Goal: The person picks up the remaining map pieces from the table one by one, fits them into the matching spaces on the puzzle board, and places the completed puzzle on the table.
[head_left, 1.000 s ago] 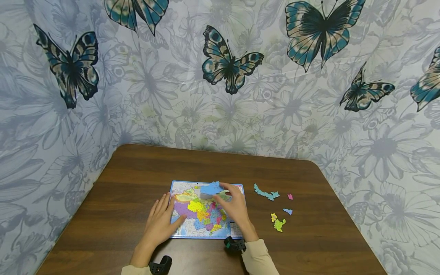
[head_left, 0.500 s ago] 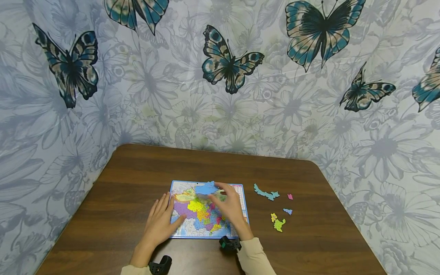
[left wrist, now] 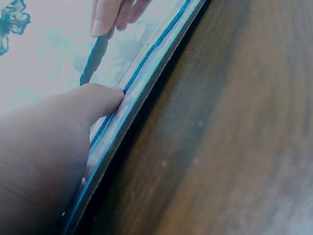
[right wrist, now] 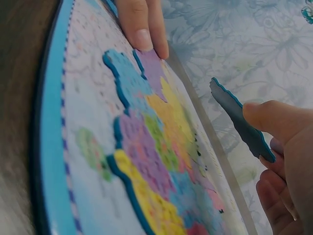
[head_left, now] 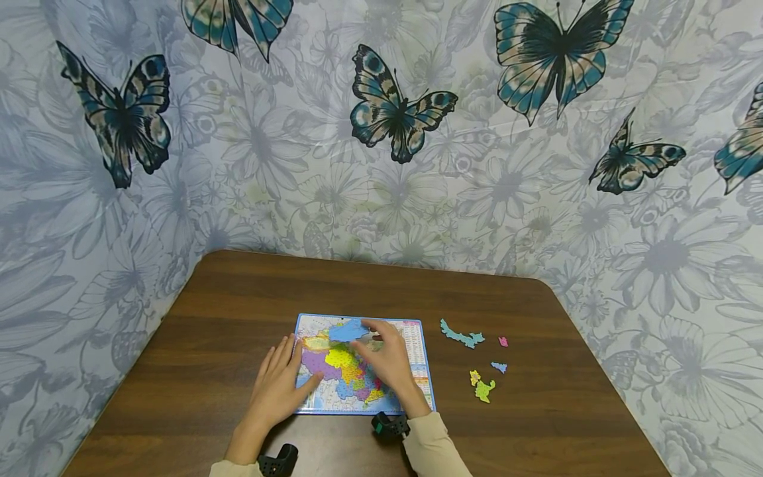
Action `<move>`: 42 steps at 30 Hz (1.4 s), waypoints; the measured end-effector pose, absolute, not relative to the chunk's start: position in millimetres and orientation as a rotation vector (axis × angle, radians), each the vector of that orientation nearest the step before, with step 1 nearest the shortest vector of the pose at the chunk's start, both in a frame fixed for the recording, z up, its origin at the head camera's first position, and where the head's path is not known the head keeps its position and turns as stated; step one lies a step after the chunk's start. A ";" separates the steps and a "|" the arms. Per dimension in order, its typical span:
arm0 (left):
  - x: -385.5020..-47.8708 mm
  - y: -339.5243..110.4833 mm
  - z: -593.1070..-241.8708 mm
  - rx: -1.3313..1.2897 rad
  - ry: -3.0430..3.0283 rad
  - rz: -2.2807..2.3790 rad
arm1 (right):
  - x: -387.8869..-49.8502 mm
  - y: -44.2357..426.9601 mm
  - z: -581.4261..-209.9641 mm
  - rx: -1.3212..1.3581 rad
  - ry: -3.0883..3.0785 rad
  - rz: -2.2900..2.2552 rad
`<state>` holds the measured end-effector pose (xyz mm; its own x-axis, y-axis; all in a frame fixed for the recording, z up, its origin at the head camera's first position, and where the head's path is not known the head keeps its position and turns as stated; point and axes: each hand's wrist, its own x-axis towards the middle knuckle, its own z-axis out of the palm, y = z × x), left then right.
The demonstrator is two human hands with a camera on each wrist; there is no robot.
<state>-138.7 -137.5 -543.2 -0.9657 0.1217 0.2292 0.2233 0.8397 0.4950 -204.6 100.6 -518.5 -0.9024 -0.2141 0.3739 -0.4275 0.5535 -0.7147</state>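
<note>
A map puzzle board [head_left: 420, 351] with a blue rim lies flat on the table, most of its coloured pieces fitted. My left hand [head_left: 279, 383] rests on its left side, fingers extended and thumb [left wrist: 105, 100] on the near border. My right hand [head_left: 389, 361] pinches a light-blue map puzzle piece [head_left: 346, 330] between thumb and fingers, over the upper middle of the board. In the right wrist view the piece [right wrist: 237, 117] is tilted and raised clear of the board, its dark underside showing. Part of the map is hidden beneath my right hand.
Right of the board lie several loose puzzle pieces: a long teal one [head_left: 461, 334], a pink one [head_left: 503, 341], a small blue one [head_left: 499, 366], a yellow one [head_left: 474, 377] and a green one [head_left: 484, 391]. Behind the brown table [head_left: 238, 285] hangs a butterfly-patterned cloth [head_left: 268, 165].
My right hand has moved left across the board's upper part, carrying the light-blue puzzle piece with it. The left hand has stayed still, as have the loose pieces.
</note>
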 end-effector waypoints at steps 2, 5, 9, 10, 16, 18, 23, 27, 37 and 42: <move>-138.7 -137.5 -543.2 -0.268 -2.830 -0.799 | -204.2 98.5 -519.0 0.546 -2.546 1.261; -138.8 -137.4 -543.1 -0.265 -2.838 -0.803 | -203.6 95.5 -519.6 0.555 -2.548 1.260; -138.5 -137.2 -542.5 -0.260 -2.846 -0.810 | -202.5 91.6 -520.9 0.564 -2.541 1.287; -138.3 -137.1 -542.2 -0.259 -2.845 -0.814 | -202.3 90.6 -521.2 0.566 -2.540 1.297; -138.5 -136.7 -542.0 -0.257 -2.848 -0.808 | -202.8 84.1 -525.3 0.565 -2.551 1.292; -138.6 -136.6 -542.3 -0.257 -2.850 -0.803 | -202.8 82.0 -526.9 0.562 -2.555 1.283; -138.9 -136.8 -543.1 -0.256 -2.849 -0.792 | -202.3 77.9 -528.3 0.548 -2.558 1.279; -139.1 -137.0 -543.1 -0.256 -2.848 -0.792 | -202.0 74.9 -529.3 0.563 -2.560 1.282; -138.6 -136.4 -543.0 -0.263 -2.843 -0.795 | -199.9 67.9 -532.5 0.586 -2.602 1.265; -138.8 -136.1 -543.6 -0.267 -2.838 -0.793 | -199.6 65.1 -531.6 0.582 -2.612 1.211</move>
<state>-138.8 -136.1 -543.6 -0.9672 0.1232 0.2223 0.2206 0.8412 0.4937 -199.6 65.1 -531.6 -0.9015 -0.2653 0.3419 -0.4323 0.5860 -0.6853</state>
